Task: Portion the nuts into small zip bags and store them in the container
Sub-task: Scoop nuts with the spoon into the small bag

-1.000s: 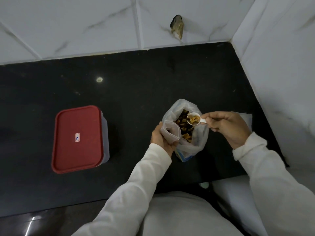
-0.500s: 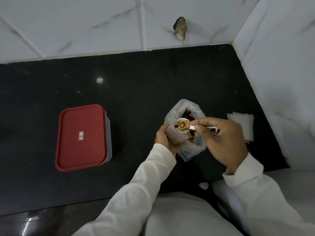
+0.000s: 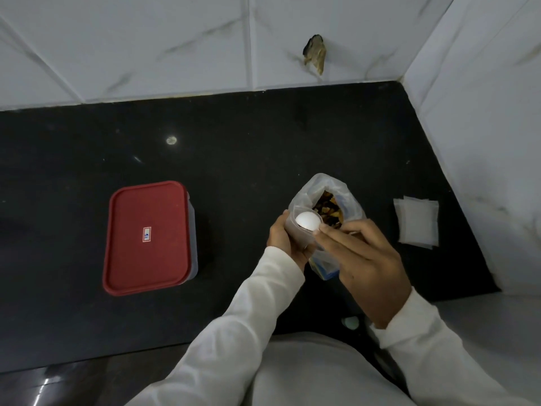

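A large clear bag of mixed nuts (image 3: 328, 205) stands open on the black counter (image 3: 234, 159). Just in front of it my left hand (image 3: 282, 238) holds a small clear zip bag (image 3: 298, 235) upright. My right hand (image 3: 369, 259) grips a white scoop (image 3: 307, 220), turned bowl-down over the small bag's mouth, so only its white back shows. A stack of empty small zip bags (image 3: 417, 222) lies to the right. The container (image 3: 147, 237) with its red lid on sits to the left.
White tiled walls close the counter at the back and on the right, with a chipped hole (image 3: 314, 54) in the back wall. The counter's front edge runs just above my lap. A small pale object (image 3: 351, 322) lies at that edge.
My right hand carried the scoop of nuts left from the big bag to the small bag and tipped it over. The stack of empty bags came into view.
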